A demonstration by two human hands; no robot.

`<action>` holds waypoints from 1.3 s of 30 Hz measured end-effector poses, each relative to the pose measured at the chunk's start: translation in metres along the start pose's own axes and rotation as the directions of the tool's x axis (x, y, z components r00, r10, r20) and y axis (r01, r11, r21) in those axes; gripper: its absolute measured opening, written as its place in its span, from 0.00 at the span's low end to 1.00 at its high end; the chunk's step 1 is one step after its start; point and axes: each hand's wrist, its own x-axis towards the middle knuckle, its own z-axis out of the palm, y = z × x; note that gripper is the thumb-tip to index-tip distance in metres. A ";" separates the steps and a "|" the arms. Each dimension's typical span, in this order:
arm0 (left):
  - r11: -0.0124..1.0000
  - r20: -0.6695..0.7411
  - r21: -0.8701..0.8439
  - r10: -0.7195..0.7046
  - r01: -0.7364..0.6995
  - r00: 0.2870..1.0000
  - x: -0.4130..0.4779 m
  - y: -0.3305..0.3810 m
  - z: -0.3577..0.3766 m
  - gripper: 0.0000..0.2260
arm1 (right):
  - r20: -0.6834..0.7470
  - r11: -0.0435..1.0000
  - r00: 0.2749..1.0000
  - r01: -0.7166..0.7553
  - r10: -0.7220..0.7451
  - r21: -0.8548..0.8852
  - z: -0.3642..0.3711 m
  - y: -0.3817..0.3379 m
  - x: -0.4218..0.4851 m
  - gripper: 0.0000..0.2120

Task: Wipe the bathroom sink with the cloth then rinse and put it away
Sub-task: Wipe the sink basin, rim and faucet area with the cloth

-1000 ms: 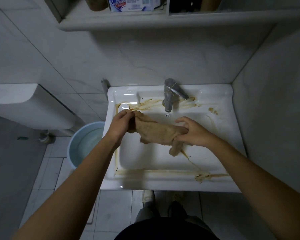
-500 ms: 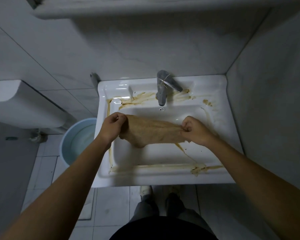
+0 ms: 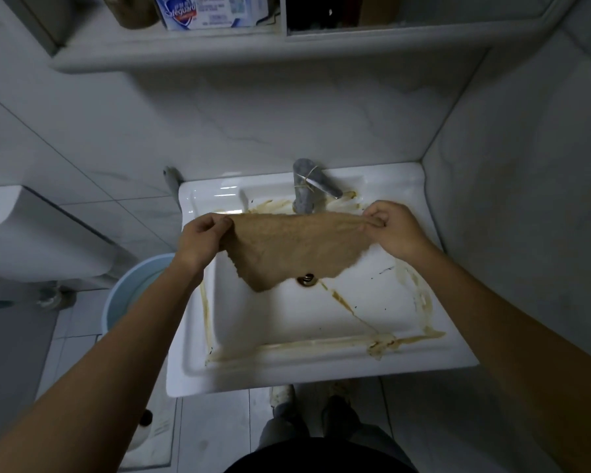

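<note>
— Tan cloth (image 3: 287,247), where is it?
— Stretched above the stained white sink (image 3: 321,370), in front of the faucet (image 3: 304,191).
— And the hands?
— Left hand (image 3: 200,238) pinches one top corner, right hand (image 3: 394,232) pinches the other; the cloth hangs between.

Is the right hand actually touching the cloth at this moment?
Touching. The head view shows the right hand pinching the right corner of the cloth between thumb and fingers, with the fabric bunched at the pinch.
</note>
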 end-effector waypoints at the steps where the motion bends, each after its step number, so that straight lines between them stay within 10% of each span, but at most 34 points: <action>1: 1.000 0.008 -0.015 0.011 -0.011 1.000 0.000 0.005 0.000 0.08 | -0.041 1.000 0.999 0.016 -0.016 -0.004 -0.005 -0.006 0.001 0.03; 5: 0.998 0.036 -0.050 0.046 -0.044 0.998 -0.006 0.016 0.003 0.08 | -0.129 0.996 0.987 0.092 -0.091 0.009 -0.020 -0.019 0.001 0.02; 19: 0.932 0.153 0.327 -0.214 0.155 0.965 -0.030 -0.131 0.038 0.09 | 0.227 0.946 0.952 -0.130 0.203 -0.298 0.045 0.131 -0.050 0.08; 27: 0.936 0.057 0.339 -0.118 0.092 0.991 0.049 -0.141 0.064 0.04 | 0.148 0.936 0.973 -0.119 0.176 -0.330 0.062 0.131 0.024 0.01; 33: 0.870 0.000 0.488 -0.072 0.063 0.997 0.055 -0.163 0.080 0.14 | 0.066 0.863 0.956 -0.227 0.286 -0.452 0.095 0.153 0.040 0.17; 39: 0.655 0.310 0.709 0.044 -0.262 0.950 0.017 -0.171 0.076 0.14 | -0.117 0.745 0.922 -0.370 0.370 -0.556 0.106 0.158 0.003 0.16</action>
